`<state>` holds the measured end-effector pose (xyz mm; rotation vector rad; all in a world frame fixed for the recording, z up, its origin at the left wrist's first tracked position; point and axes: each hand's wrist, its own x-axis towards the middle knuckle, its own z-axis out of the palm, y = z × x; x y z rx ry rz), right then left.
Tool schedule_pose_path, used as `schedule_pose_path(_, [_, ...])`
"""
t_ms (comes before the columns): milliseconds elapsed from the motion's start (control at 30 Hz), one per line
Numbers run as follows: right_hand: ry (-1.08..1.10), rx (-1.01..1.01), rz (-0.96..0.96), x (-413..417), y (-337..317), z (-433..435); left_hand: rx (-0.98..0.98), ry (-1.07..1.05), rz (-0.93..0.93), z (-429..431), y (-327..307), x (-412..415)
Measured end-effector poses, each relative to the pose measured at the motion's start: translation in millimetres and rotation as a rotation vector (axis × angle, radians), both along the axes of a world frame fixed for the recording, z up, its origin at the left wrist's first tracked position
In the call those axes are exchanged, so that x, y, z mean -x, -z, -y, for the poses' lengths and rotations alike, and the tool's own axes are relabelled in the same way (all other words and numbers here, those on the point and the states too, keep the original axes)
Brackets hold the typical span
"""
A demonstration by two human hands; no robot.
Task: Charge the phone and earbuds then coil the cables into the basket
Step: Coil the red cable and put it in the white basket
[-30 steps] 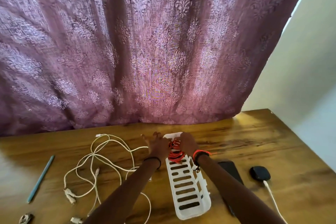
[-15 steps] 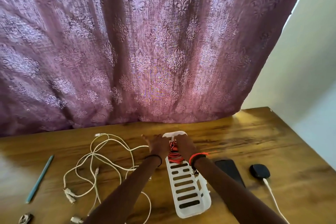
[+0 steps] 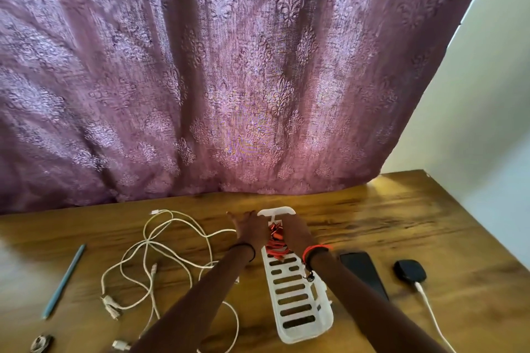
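A white slotted basket [image 3: 298, 304] lies lengthwise on the wooden table [image 3: 387, 218]. A coiled red cable [image 3: 276, 243] sits in its far end. My left hand [image 3: 249, 228] lies at the coil's left side with fingers stretched forward, touching the coil and the basket's edge. My right hand [image 3: 295, 231] covers the coil's right side, fingers curled down onto it. A black phone [image 3: 362, 269] lies right of the basket. Beside it is a black earbuds case [image 3: 409, 271] with a white cable [image 3: 430, 312] plugged in.
Loose white cables [image 3: 160, 246] lie tangled to the left of the basket, their plugs near the front edge. A blue pen [image 3: 64, 281] and a small round object [image 3: 41, 342] are at the far left. A purple curtain [image 3: 229, 80] hangs behind the table.
Both hands have moved slightly further toward the basket's far end, pressing the red coil down into it. The other cables, phone and case have not moved.
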<state>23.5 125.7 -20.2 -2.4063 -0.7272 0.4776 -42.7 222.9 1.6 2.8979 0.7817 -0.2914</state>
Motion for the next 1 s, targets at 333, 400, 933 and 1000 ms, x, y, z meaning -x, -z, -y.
schedule_pose_path(333, [-0.139,0.185,0.192,-4,-11,-3,-0.003,0.009,-0.013,-1,4,0])
schedule_pose_path(400, [-0.153,0.2,0.214,-6,-11,-3,0.013,0.01,-0.008,-1,3,0])
schedule_pose_path(933, [-0.086,0.09,0.113,-33,35,-9,0.032,0.014,0.01,-3,4,2])
schedule_pose_path(1000, [-0.041,0.059,0.087,-25,22,-6,0.039,0.009,0.016,-3,5,1])
